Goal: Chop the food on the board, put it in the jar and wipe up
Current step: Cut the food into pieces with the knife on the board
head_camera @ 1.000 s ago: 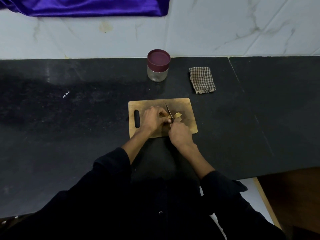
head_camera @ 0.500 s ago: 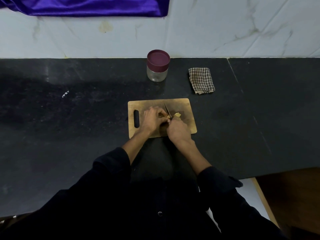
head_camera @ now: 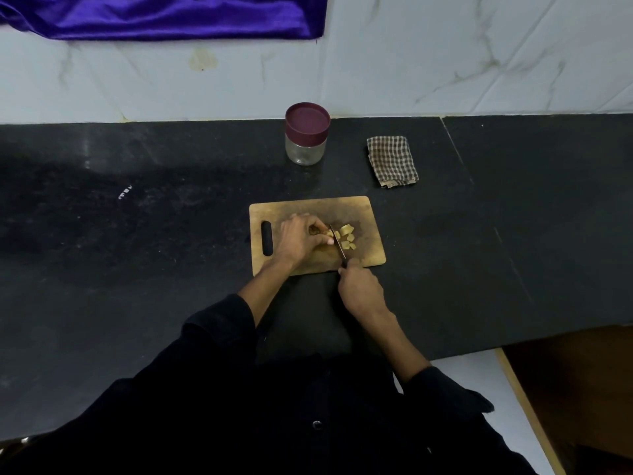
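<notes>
A wooden cutting board (head_camera: 368, 214) with a handle slot lies on the black counter. Several pale yellow cut pieces (head_camera: 346, 236) lie on it, right of the knife blade (head_camera: 337, 241). My left hand (head_camera: 301, 238) curls over the uncut piece of food, mostly hiding it, just left of the blade. My right hand (head_camera: 359, 289) grips the knife handle at the board's near edge. A glass jar (head_camera: 305, 150) with a closed maroon lid stands behind the board. A folded checked cloth (head_camera: 392, 161) lies to the jar's right.
The black counter (head_camera: 137, 234) runs left and right, with a white tiled wall behind. A purple cloth (head_camera: 164, 15) hangs at the top left. The counter ends at the near right, above a brown wooden surface (head_camera: 575, 389).
My right hand has drawn back toward me, off the board's near edge, with the knife. More cut pieces now show to the right of the blade. My left hand stays put.
</notes>
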